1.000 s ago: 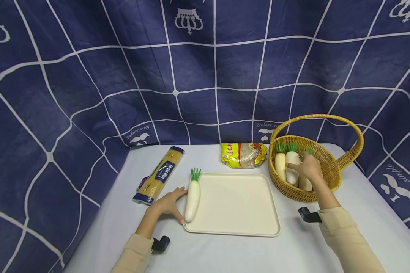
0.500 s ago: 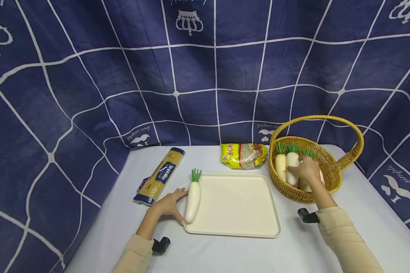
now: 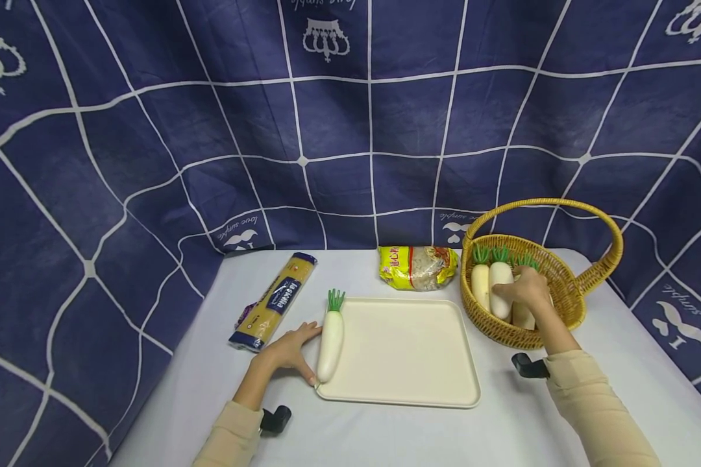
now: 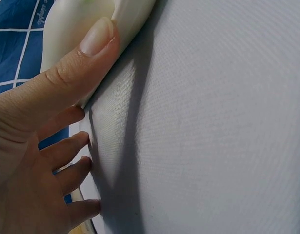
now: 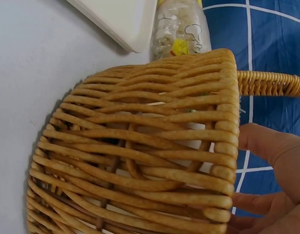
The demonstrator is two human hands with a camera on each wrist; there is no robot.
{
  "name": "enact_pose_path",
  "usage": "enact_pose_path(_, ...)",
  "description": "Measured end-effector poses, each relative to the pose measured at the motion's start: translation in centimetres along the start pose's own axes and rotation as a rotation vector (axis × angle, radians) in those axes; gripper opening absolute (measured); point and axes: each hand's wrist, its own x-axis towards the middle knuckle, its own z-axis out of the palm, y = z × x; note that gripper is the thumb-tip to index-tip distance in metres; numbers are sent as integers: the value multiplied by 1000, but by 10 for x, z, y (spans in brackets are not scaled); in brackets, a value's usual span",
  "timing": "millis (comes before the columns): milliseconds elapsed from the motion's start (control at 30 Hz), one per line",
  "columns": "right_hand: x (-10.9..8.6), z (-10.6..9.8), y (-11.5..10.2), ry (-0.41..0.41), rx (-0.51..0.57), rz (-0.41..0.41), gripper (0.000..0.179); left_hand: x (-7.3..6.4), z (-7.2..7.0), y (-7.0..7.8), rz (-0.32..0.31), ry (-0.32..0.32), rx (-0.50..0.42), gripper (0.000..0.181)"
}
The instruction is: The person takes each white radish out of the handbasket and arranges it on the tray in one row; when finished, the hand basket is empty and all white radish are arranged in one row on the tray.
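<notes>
My left hand point(image 3: 289, 352) lies at the left edge of the cream tray point(image 3: 405, 353), fingers spread and thumb tip at the near left corner. A white radish point(image 3: 330, 347) with a green top lies along that side of the tray. In the left wrist view the thumb point(image 4: 57, 80) overlaps the pale corner. Reaching into the wicker basket point(image 3: 502, 334), my right hand point(image 3: 530, 290) is over the radishes, its thumb against the middle white radish point(image 3: 500, 275). A yellowish radish point(image 3: 479, 285) lies left of it. The basket wall hides the right fingertips; I cannot tell their grip.
A pack of spaghetti point(image 3: 274, 301) lies left of the tray, with a purple packet point(image 3: 245, 314) partly under it. Behind the tray is a yellow and clear bag point(image 3: 417, 266). The basket's tall handle point(image 3: 552, 200) arches above its opening. A blue curtain point(image 3: 339, 130) hangs behind.
My right hand shifts slightly among the radishes in the basket, and the radish under it moves a little. The left hand and the tray stay in place.
</notes>
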Motion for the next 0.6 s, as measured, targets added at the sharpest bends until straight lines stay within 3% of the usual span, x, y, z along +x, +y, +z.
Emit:
enact_pose_path(167, 3, -4, -1, -33, -7, -38, 72, 0, 0, 0, 4, 3, 0, 110)
enact_pose_path(267, 6, -6, 0, -49, -8, -62, 60, 0, 0, -1, 4, 3, -2, 110)
enact_pose_path(433, 11, -8, 4, -94, 81, -31, 45, 0, 1, -1, -2, 1, -2, 110)
enact_pose_path(600, 10, -13, 8, -141, 197, 17, 72, 0, 1, -1, -9, 0, 5, 110)
